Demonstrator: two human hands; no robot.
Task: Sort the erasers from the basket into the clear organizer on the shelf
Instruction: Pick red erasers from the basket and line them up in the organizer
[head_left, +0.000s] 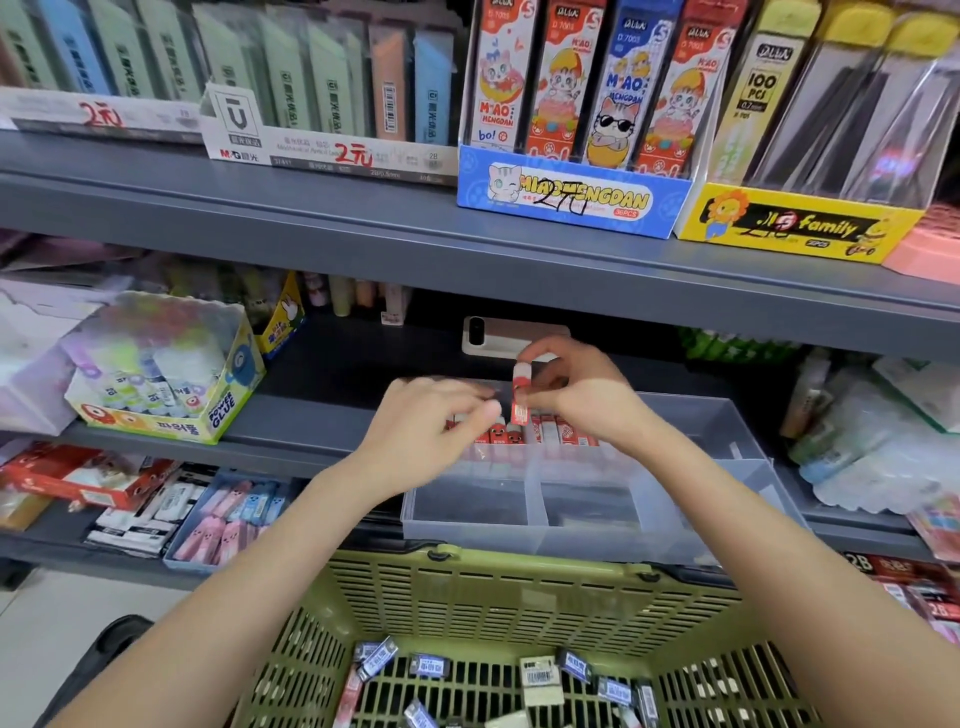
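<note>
Red-and-white eraser (520, 392): upright, pinched between the thumb and curled fingers of the right hand (582, 400). Its lower end hangs just above the organizer (571, 543).

Left hand (431, 431): just beside the eraser, on its left, with the fingers reaching toward its lower end. The fingertips are blurred, so whether they touch or hold anything cannot be told.

Red row (519, 434): similar erasers standing on end, side by side, in a compartment behind the organizer's front compartments, under both hands.

Organizer: clear plastic, divided, at the front edge of the middle shelf (311, 415). Its front wall sits just above the far rim of the basket (493, 597).

Basket: green slatted plastic, below and in front of the shelf, with both forearms passing over it. Loose erasers (540, 675) in dark and pale sleeves lie scattered on its floor.

Glue box (171, 384): at the shelf's left end, near the front edge, well apart from the organizer.

Phone (511, 332): propped at the back of the shelf, behind the right hand.

Top shelf (363, 223): blue box (571, 197) and yellow box (795, 228), side by side along the front edge, toward the right end.
</note>
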